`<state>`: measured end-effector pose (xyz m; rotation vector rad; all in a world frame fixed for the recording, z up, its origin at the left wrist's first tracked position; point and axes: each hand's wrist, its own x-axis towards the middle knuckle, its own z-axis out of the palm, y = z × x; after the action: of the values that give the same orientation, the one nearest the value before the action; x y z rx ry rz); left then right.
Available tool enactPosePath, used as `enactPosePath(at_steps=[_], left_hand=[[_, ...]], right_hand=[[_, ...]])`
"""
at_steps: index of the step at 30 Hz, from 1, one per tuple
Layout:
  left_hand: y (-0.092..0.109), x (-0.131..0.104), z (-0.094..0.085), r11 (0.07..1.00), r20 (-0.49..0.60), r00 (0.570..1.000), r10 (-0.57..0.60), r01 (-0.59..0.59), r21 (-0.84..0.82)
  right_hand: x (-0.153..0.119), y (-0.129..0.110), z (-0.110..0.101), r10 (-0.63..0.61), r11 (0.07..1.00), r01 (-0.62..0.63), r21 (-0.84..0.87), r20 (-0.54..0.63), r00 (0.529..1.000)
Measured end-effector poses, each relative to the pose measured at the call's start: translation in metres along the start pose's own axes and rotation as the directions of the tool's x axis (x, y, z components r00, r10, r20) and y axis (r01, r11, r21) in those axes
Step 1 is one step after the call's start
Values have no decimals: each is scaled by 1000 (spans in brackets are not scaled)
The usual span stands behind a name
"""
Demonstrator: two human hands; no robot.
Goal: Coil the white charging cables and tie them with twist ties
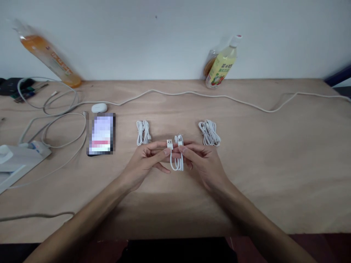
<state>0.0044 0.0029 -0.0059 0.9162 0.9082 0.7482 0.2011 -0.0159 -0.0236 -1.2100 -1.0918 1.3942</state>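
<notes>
Head view: looped white USB cable [181, 163], thumb-pinched by left hand [144, 157], right hand [207, 162]; left cable coil [140, 133], right cable coil [210, 133]; wood-grain table [279, 153].

From the held cable [181, 161], bare tabletop [276, 153] is lying at three o'clock beyond the right hand [207, 160], leaving broad passage. Toward twelve, a lane is running between a white bundle [140, 132] at ten and a second bundle [209, 133] at two, until a long cord [175, 94] is crossing it. A phone [102, 133] is blocking nine-thirty; a bottle [221, 68] is standing at one.
</notes>
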Motion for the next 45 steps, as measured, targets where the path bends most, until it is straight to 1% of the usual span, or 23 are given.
enactPosePath(at_steps=[7, 14, 21, 27, 36, 45], left_hand=[[-1, -1, 0, 1000, -7, 1000, 14, -14, 10], [0, 0, 0, 1000, 41, 999, 21, -21, -2], [-1, 1, -1, 1000, 51, 998, 24, -24, -3], [-2, 0, -1, 1000, 33, 999, 19, -19, -1], [-5, 2, -3, 999, 44, 998, 37, -36, -16], [-7, 2, -5, 999, 44, 998, 35, -34, -12]], right_hand=[[0, 2, 0, -1, 1000, 1, 7, -15, 1000], [0, 1, 1, -17, 999, 17, 40, 4, 1000], [0, 0, 2, -17, 999, 18, 26, -13, 1000], [1, -2, 2, -34, 999, 34, 22, -2, 999], [1, -5, 2, -3, 1000, 3, -8, 0, 1000], [1, -5, 2, -2, 1000, 2, 19, 10, 1000]])
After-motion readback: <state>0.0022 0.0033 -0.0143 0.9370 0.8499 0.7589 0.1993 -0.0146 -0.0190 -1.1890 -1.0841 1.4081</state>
